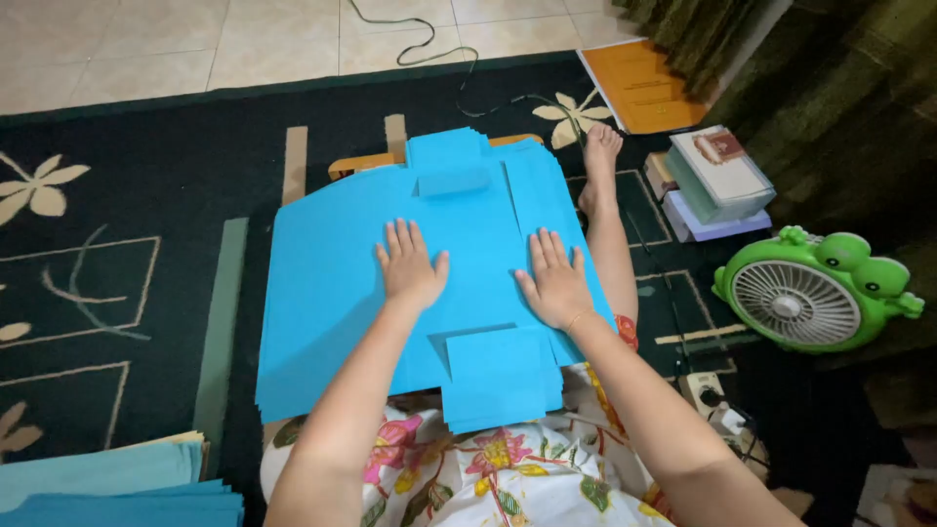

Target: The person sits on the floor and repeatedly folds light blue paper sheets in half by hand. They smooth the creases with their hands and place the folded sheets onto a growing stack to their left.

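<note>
Both hands (483, 273) flat, fingers (405, 239) spread

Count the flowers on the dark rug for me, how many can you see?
3 pale flowers on the rug: one whole flower at the far left, one beside the bare foot, and part of one at the lower left edge. The blue sheets may hide more.

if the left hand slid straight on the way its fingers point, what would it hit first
The left hand lies flat on the blue card stack, fingers pointing away from the body. Sliding on, it would probably first meet the small raised flap near the far edge, though the flap sits slightly right of its line.
</note>
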